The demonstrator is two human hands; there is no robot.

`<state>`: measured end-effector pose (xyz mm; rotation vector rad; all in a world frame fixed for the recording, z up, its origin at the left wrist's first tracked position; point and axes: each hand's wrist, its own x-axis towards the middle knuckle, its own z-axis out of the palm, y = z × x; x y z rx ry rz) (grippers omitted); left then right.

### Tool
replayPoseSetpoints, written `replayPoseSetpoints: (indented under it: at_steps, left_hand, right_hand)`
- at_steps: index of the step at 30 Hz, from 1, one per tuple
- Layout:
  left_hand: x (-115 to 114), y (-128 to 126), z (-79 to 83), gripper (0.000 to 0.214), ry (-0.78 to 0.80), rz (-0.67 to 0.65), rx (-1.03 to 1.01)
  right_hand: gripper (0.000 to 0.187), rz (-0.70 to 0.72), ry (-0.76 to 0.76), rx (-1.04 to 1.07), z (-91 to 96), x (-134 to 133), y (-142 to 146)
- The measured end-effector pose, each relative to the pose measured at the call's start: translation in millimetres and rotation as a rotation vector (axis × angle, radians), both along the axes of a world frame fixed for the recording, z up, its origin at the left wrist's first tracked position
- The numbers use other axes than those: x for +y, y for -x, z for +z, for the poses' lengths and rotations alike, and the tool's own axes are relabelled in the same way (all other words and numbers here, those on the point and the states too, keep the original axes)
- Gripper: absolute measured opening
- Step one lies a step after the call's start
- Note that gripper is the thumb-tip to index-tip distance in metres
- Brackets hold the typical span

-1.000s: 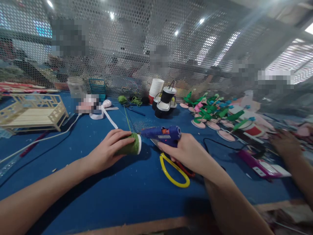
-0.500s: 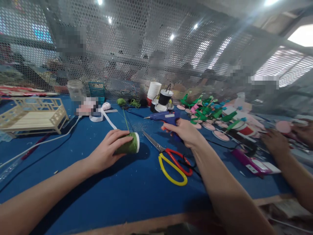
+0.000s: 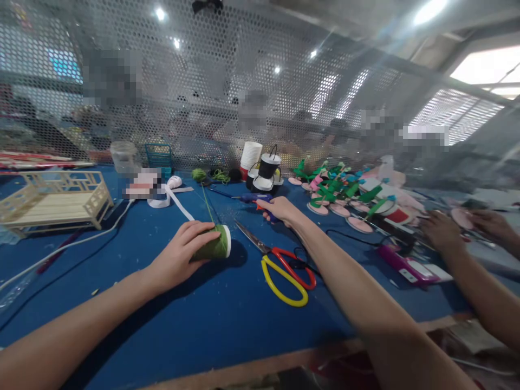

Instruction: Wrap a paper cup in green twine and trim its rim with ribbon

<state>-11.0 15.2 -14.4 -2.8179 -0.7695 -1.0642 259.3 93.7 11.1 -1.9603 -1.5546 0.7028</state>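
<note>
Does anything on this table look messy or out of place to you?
Only mildly. A black cord seems to lie across the scissors, as if snagged. A pale scrap sits loose on the blue table, like litter. Nothing looks clearly spilled or broken.

Scissors on table, right of cup; yarn ball behind cup.

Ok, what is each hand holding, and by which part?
Left hand: the green yarn-wrapped cup with the white rim, around its side. Right hand: the blue plastic glue gun, by its handle.
</note>
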Motion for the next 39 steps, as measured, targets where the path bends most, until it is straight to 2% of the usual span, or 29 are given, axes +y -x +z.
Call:
replayPoseSetpoints:
  at_steps: [4,7,9,12,14,16,20,24,27,32,39]
  left_hand:
    - [-0.7,-0.4,0.0,0.042,-0.005,-0.001,-0.009]
    - [-1.0,-0.5,0.0,0.041,-0.007,-0.008,-0.007]
    - [-0.8,-0.6,-0.1,0.042,-0.003,-0.014,0.007]
    - [-1.0,-1.0,-0.4,0.042,-0.002,-0.027,0.027]
    - [-1.8,-1.5,-0.4,0.042,-0.007,-0.040,0.038]
    - [-3.3,-1.9,0.0,0.041,-0.009,-0.051,0.047]
    - [-6.8,-1.9,1.8,0.045,0.068,-0.047,0.038]
    - [-8.1,-1.6,4.4,0.056,0.273,0.034,-0.025]
    - [-8.5,-2.4,6.1,0.057,0.385,0.055,-0.046]
    - [-11.1,-4.5,8.5,0.059,0.510,0.052,-0.011]
    - [-13.6,-6.1,12.4,0.053,0.546,0.012,0.009]
  right_hand:
    - [0.033,0.026,0.001,-0.142,-2.9,0.3,7.2]
    - [0.025,0.066,-0.069,-0.240,7.4,-10.6,18.7]
    - [0.032,0.148,-0.107,-0.243,17.3,-21.4,32.3]
    - [0.049,0.352,-0.086,-0.132,25.8,-35.9,58.7]
    - [0.055,0.569,0.013,0.124,24.3,-41.1,75.1]
    - [0.045,0.637,0.041,0.294,19.3,-43.0,86.4]
    - [0.019,0.493,-0.081,0.538,15.5,-45.2,88.3]
    - [0.016,0.394,-0.138,0.707,24.6,-52.7,75.3]
    - [0.018,0.358,-0.169,0.784,28.5,-57.1,68.7]
    - [0.023,0.307,-0.209,0.804,22.8,-54.9,66.2]
    - [0.024,0.276,-0.274,0.714,19.4,-52.4,63.7]
